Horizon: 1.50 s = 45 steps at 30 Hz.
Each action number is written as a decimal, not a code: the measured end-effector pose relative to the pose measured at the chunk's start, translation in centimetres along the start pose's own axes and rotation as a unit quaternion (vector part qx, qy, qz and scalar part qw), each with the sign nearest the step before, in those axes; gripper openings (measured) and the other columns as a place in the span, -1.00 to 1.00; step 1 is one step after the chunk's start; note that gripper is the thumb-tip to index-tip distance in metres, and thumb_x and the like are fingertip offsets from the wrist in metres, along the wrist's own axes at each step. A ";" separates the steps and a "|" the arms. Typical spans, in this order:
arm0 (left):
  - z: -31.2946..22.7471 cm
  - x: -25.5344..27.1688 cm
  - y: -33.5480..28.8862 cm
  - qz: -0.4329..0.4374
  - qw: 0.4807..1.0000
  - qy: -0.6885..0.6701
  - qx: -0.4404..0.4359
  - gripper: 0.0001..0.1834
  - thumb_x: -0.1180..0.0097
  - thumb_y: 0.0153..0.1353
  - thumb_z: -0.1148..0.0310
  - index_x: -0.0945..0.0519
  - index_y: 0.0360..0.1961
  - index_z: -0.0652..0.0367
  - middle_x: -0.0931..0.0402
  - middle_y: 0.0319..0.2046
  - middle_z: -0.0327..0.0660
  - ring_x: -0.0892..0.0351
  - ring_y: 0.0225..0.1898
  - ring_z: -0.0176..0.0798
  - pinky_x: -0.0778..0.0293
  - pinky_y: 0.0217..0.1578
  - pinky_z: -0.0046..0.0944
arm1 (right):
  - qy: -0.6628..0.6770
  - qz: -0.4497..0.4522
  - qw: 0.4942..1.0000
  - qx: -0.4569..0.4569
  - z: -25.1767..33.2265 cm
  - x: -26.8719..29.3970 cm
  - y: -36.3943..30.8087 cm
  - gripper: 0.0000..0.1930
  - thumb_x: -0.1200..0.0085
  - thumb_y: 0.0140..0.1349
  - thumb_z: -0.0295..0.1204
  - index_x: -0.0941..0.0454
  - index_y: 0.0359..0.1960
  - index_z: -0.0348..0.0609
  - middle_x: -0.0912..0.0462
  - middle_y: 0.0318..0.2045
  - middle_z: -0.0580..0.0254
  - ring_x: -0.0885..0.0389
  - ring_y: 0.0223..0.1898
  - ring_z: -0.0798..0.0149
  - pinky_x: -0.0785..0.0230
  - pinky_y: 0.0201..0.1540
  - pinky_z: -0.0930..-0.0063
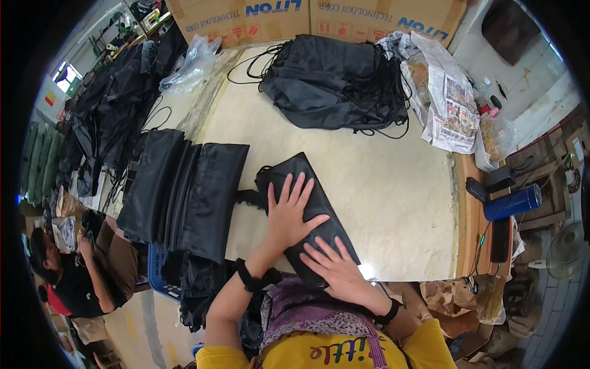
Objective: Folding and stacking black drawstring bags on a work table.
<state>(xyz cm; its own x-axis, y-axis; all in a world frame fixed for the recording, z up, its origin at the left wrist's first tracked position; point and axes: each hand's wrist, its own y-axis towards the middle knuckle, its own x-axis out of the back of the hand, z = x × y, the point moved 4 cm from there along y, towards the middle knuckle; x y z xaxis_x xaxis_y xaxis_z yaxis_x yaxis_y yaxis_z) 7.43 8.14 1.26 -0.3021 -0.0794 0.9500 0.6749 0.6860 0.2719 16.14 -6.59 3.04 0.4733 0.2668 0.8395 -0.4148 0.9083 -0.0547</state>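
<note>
A black fabric bag (314, 198), folded into a long flat piece, lies slantwise on the pale table (399, 203) in front of me. Flat on its upper middle rests my left hand (290, 212), fingers spread. My right hand (340, 270) lies lower on the same cloth, near its close end, its fingers also stretched out. Both palms press down and grip nothing. A small bunch of black cord or frayed cloth pokes out past the bag's left edge. Just left of it stands a row of folded black bags (212, 197), leaning together at the table's side.
Loose black drawstring bags (338, 80) are heaped at the far side, cords trailing. Behind stand cardboard boxes (246, 21). Newspaper (452, 92) and a blue cylinder (513, 202) are on the right. More black cloth (117, 92) and a seated person (86, 270) are left.
</note>
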 end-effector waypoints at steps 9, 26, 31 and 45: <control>0.7 0.8 -0.3 0.087 0.986 -0.087 -0.109 0.04 0.01 0.09 -0.35 -0.11 0.41 0.18 0.01 0.44 -0.08 0.11 0.47 0.03 0.27 0.36 0.27 | 0.604 -0.207 0.746 -0.188 -10.2 3.6 2.7 -0.61 -0.01 0.39 -0.36 -0.36 0.16 -0.31 -0.53 0.01 0.16 -0.50 0.07 0.33 -0.34 0.16 0.46; 11.1 11.3 -15.1 -0.109 0.782 -0.488 0.372 -0.47 -0.11 0.25 0.56 -0.33 0.24 0.41 -0.46 0.13 -0.10 -0.40 0.15 -0.30 -0.31 0.15 -0.31 | 0.794 -0.191 0.572 -0.080 -1.4 5.0 20.3 -0.71 -0.07 0.28 -0.51 -0.45 0.03 -0.30 -0.61 -0.05 0.12 -0.59 -0.05 0.24 -0.48 0.00 0.28; 14.1 15.8 -15.9 -0.029 0.901 0.042 0.431 -0.43 -0.10 0.20 0.54 -0.32 0.26 0.29 -0.43 0.14 0.00 -0.45 0.12 0.00 -0.35 0.14 -0.18 | 0.782 -0.119 0.596 -0.135 0.0 -1.1 28.0 -0.70 -0.11 0.17 -0.53 -0.46 -0.05 -0.29 -0.60 -0.14 0.15 -0.57 -0.14 0.23 -0.45 -0.14 0.23; 13.7 5.9 -9.5 -0.020 0.969 0.016 0.246 -0.35 -0.02 0.31 0.01 -0.27 0.36 0.02 -0.09 0.40 -0.04 0.10 0.46 0.08 0.36 0.35 0.31 | -0.049 -0.381 0.915 0.124 1.0 2.0 30.8 -0.48 -0.14 0.22 -0.14 -0.43 0.19 -0.04 -0.37 0.26 0.05 -0.24 0.32 0.00 0.04 0.37 0.02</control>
<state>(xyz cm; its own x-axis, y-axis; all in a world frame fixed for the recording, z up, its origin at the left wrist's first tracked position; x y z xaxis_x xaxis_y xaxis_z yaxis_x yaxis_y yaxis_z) -9.95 11.07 2.18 -0.2959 -0.1296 0.9464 0.2577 0.9432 0.2097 3.51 21.63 3.61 0.6310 -0.4557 0.6278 -0.1621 0.7139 0.6812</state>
